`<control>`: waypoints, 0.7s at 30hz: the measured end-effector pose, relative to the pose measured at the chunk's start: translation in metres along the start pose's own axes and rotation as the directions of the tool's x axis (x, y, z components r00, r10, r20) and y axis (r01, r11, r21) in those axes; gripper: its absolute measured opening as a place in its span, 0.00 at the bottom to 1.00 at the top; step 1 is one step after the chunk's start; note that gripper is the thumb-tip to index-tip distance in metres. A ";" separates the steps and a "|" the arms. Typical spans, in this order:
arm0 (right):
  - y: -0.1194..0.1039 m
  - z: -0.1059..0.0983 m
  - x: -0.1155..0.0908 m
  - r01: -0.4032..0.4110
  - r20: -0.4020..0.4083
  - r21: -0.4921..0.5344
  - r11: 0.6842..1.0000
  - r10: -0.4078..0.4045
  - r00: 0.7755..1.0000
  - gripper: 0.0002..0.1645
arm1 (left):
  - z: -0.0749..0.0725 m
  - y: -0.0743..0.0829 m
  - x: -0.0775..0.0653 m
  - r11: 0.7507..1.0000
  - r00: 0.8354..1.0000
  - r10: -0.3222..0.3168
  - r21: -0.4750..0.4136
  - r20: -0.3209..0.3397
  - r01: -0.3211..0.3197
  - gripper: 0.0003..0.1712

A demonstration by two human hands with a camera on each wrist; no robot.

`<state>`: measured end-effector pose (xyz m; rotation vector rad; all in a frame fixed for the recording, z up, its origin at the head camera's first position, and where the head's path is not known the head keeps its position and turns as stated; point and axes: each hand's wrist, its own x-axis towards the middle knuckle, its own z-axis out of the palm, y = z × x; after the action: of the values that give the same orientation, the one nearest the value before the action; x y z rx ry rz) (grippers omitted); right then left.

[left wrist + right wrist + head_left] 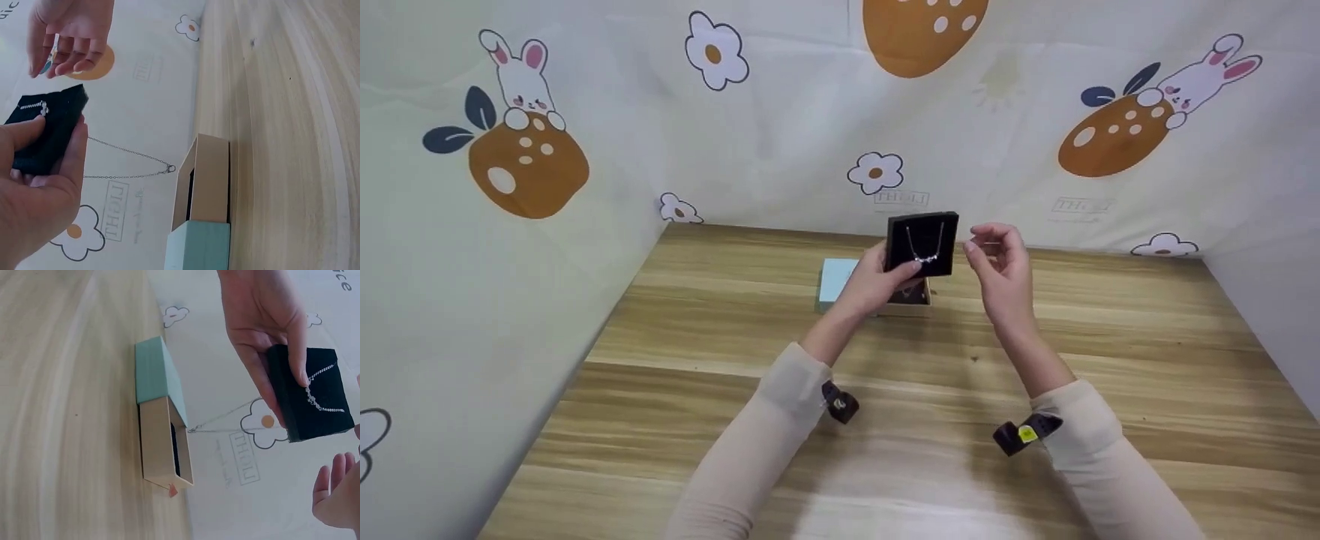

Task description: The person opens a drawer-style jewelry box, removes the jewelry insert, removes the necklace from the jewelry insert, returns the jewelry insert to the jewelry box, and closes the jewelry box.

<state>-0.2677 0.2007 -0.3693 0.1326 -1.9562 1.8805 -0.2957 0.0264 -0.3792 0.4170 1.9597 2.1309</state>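
My left hand holds a black foam pad upright above the table, thumb pressed on its front. A silver necklace is mounted on the pad, and its loose chain hangs behind toward the box. My right hand hovers just right of the pad with fingers loosely bent, holding nothing. Below the pad lies a slide-open gift box: a beige drawer pulled partly out of a light blue sleeve.
The wooden table is walled on three sides by a cream cloth printed with rabbits and flowers. The box sits near the back wall. Wrist cameras are strapped to both sleeves.
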 end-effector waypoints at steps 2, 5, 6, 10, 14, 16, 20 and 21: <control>-0.001 0.001 -0.004 -0.018 0.056 -0.015 1.000 0.019 0.998 0.12 | 0.001 0.000 -0.001 1.000 0.999 0.027 -0.002 -0.022 -0.027 0.25; -0.003 0.004 -0.007 -0.088 0.143 -0.022 0.996 0.090 0.986 0.17 | 0.004 0.000 -0.004 0.994 0.996 0.078 0.083 -0.038 -0.074 0.25; -0.003 0.004 -0.007 -0.117 0.161 -0.019 0.993 0.119 0.980 0.19 | 0.005 0.000 -0.004 0.987 0.995 0.094 0.133 -0.039 -0.088 0.24; -0.006 0.005 -0.006 -0.251 0.196 0.031 0.967 0.240 0.951 0.23 | 0.011 -0.002 -0.007 0.942 0.990 0.142 0.311 -0.022 -0.128 0.25; -0.005 0.004 -0.006 -0.340 0.191 0.087 0.936 0.319 0.928 0.18 | 0.017 -0.006 -0.010 0.918 0.987 0.162 0.366 0.005 -0.153 0.27; -0.003 0.004 -0.006 -0.354 0.188 0.099 0.930 0.332 0.924 0.13 | 0.019 -0.007 -0.011 0.912 0.986 0.165 0.379 0.013 -0.158 0.27; -0.004 0.002 -0.007 -0.387 0.221 0.127 0.913 0.355 0.909 0.05 | 0.022 -0.008 -0.012 0.903 0.985 0.174 0.396 0.014 -0.165 0.27; -0.006 0.001 -0.008 -0.399 0.233 0.137 0.907 0.362 0.903 0.04 | 0.022 -0.009 -0.012 0.902 0.985 0.175 0.399 0.011 -0.165 0.26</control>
<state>-0.2588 0.1974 -0.3668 -0.0109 -2.0548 2.3860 -0.2772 0.0437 -0.3868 0.6548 2.4608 1.8222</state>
